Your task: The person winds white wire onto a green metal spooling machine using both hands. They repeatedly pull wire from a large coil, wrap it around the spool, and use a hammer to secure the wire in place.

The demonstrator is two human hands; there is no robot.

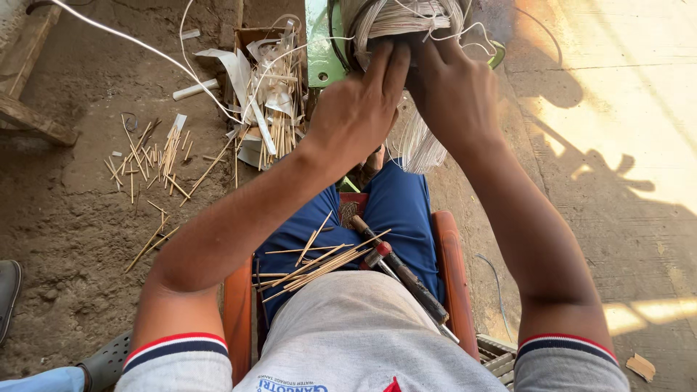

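Ground: bare packed dirt floor [65, 218] on the left; paler concrete [624, 145] on the right, with strong sunlight and hard shadows across it.
Seat: person sits on a chair with reddish-brown wooden arms [454, 268], looking down over blue trousers and a grey shirt with striped sleeve cuffs.
Work piece: coil of pale wire strands [396, 18] at the top centre, mounted in front of a green frame [319, 43]; a loose tail of the same strands hangs below it, towards the knees.
Left hand [356, 109]: raised to the coil, fingers pressed flat against the lower edge of the bundle; touching it, but whether it actually pinches any strand cannot be told from this angle.
Right hand [454, 91]: just beside the left, fingers curled up into the coil, gripping the strands; fingertips hidden in the bundle.
Lap: bunch of thin bamboo-coloured sticks [319, 265] lying across the thighs, roughly parallel, a few fanned out.
Tool: long dark tool with a red band [399, 272] lying diagonally on the lap, touching the sticks at its upper end.
Floor, left: scattered short sticks [152, 156] on the dirt, well apart from the chair.
Floor, upper centre: open box [265, 94] crammed with sticks and white paper strips, just beside the green frame.
Cable: white cord [138, 43] running from the top left corner across the dirt towards the box.
Edge items: grey shoe [9, 290] at the far left; slatted crate corner [501, 359] lower right of the chair.
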